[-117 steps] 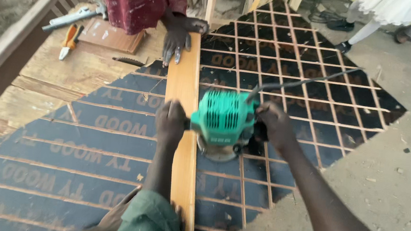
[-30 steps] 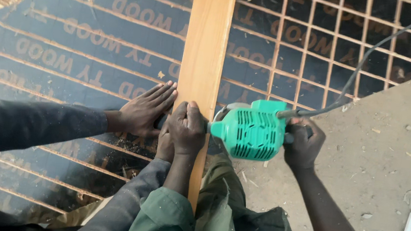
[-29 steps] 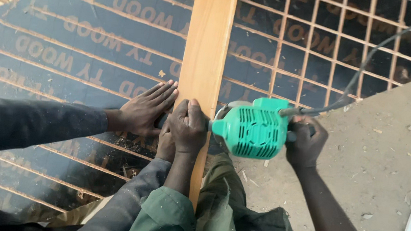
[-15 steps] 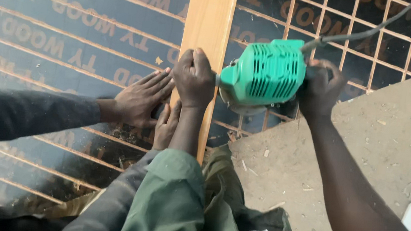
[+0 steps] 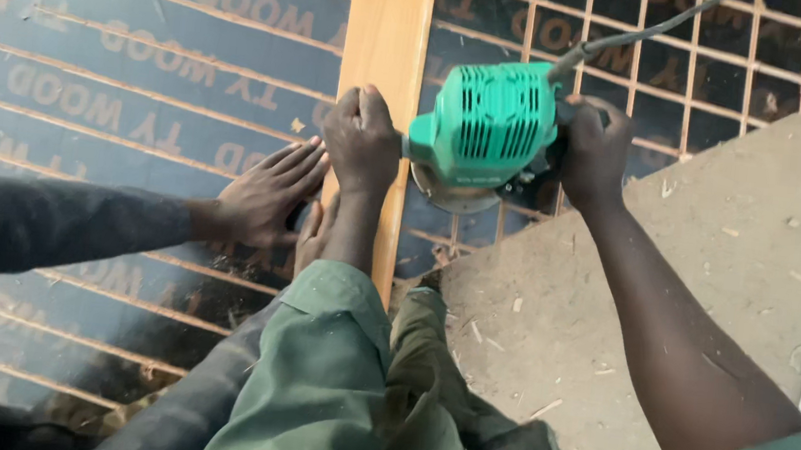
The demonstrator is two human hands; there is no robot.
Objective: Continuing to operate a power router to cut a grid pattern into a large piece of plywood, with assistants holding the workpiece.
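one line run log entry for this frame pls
left hand: grips green router side, over wooden plank | right hand: grips other side | co-worker's hand: beside plank

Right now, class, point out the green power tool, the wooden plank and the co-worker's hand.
green power tool (image 5: 486, 121), head view, on its vented housing.
wooden plank (image 5: 388, 28), head view, on its bare upper face.
co-worker's hand (image 5: 264, 197), head view, on the back of the hand.

Dark blue boards (image 5: 88, 117) with thin wood strips lie flat. On the right is a dusty floor (image 5: 740, 258) with small wood chips. Bright daylight falls on everything.
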